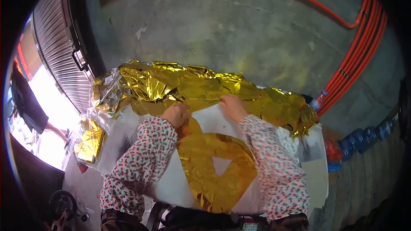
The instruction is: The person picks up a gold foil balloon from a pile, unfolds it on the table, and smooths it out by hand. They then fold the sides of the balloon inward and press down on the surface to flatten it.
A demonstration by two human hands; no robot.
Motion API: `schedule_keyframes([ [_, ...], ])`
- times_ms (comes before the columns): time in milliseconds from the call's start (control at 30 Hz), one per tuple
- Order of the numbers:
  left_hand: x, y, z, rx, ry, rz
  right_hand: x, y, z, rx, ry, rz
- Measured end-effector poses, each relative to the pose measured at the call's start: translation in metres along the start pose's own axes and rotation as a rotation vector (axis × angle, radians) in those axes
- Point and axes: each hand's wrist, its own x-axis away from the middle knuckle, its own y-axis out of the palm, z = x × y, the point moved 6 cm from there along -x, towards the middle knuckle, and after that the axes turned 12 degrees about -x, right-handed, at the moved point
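Crinkled gold foil (188, 83) lies in a long heap along the far side of a white table (314, 167). My left hand (176, 115) is closed at the near edge of this foil, left of the middle. To its right, my right hand (233, 108) has its fingers bent onto the foil's edge; the fingertips are partly hidden. Between my forearms lies a flatter gold foil piece (222, 145) with a triangular opening, reaching the table's near edge. Clear plastic packs with gold foil (90, 141) rest at the table's left end.
A grey wall (205, 25) stands behind the table, with orange pipes (353, 55) at right. A bottle (319, 98) is at the table's back right corner. Blue bottles (364, 139) stand on the right. Through the doorway at left, a person (28, 102) shows partly.
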Motion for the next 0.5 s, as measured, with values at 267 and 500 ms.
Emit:
schedule_keyframes([
  [267, -0.039, 0.018, -0.064, -0.019, -0.252, 0.078, -0.085, 0.131, -0.015, 0.298, -0.224, -0.173],
  [500, -0.066, 0.055, -0.101, 0.606, -0.705, -0.175, -0.092, 0.103, -0.010, -0.115, 0.059, 0.166],
])
